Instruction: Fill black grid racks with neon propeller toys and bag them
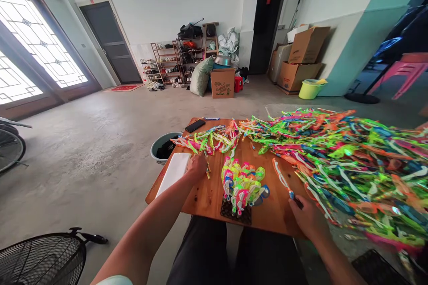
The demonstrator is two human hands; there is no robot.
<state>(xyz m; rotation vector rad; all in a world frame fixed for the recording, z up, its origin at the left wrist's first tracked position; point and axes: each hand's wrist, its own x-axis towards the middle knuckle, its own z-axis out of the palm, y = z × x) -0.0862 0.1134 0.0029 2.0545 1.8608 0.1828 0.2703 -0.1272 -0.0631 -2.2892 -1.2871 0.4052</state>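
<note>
My left hand [197,165] is closed at the left of the wooden table [203,196], beside a thin patterned stick [207,170] that it seems to grip; its fingertips are partly hidden. At the table's right side my right hand [309,218] pinches the blue lower end of a slim orange-and-white plastic toy [281,175]. Between my hands a bunch of neon plastic toys [242,182] stands upright in a dark perforated rack [227,209]. More such toys [230,133] lie loose along the table's far edge.
A large heap of neon toys [354,164] spreads at the right. On the table lie a white box-like block [175,171] and a black phone [195,125]. Left of it stands a bucket [157,151] with dark contents. A black fan [43,258] is at the lower left.
</note>
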